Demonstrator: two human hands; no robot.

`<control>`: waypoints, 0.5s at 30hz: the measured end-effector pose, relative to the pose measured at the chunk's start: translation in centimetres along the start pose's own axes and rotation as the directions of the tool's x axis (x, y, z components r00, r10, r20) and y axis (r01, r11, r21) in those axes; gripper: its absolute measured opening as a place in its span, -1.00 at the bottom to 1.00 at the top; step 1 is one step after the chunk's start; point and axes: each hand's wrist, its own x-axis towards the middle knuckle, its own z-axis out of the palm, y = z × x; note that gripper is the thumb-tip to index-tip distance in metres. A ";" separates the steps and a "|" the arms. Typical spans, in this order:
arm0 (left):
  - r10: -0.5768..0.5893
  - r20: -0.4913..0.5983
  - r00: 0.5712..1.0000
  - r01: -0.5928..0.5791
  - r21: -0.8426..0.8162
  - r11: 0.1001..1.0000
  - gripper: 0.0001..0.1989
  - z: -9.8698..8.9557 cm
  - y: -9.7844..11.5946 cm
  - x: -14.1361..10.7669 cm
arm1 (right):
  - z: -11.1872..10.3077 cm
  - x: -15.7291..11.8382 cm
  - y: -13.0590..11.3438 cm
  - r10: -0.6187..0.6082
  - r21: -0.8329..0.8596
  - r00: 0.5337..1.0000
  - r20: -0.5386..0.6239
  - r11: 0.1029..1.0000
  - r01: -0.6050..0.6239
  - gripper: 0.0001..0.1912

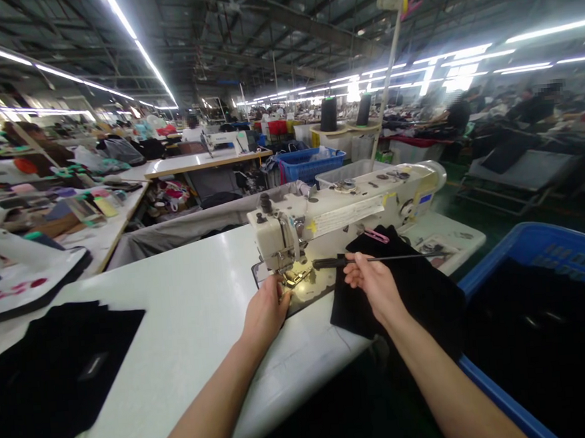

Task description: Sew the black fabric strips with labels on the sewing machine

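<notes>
A white sewing machine point(342, 209) stands on the table, its lamp lighting the metal presser foot area point(296, 277). Beside the needle, my left hand point(267, 307) has its fingers bent together at the foot; what they pinch, if anything, is hidden. My right hand point(369, 280) grips a long screwdriver point(328, 263), its black handle toward the needle and its thin shaft reaching right. Beneath that hand lies black fabric point(412, 291), draped over the table edge. Small pink-handled thread snips point(376, 236) rest on the machine's bed side, near the fabric's top.
More black fabric pieces point(48, 376) lie at the table's left. A blue basket point(529, 236) with dark cloth stands on the right. Behind the machine are a blue crate point(309, 168) and black thread cones point(328, 114). Another machine point(19, 258) is at the left edge.
</notes>
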 end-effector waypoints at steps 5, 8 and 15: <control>0.060 -0.018 0.998 -0.060 -0.007 0.998 -0.82 -0.2 0.1 -0.1 | 1.5 -3.7 -0.5 0.099 0.030 0.992 0.080 0.994 -0.102 -0.39; 0.093 -0.031 0.995 -0.093 -0.005 0.996 -0.76 -0.2 -0.1 0.0 | 2.4 -6.6 -0.3 0.295 -0.015 0.910 0.290 0.953 -0.304 -0.39; 0.100 0.058 0.993 -0.107 0.120 0.987 -0.66 -0.1 0.2 0.1 | 3.5 -1.3 -1.2 0.506 -0.341 0.791 0.344 0.852 -0.397 -0.53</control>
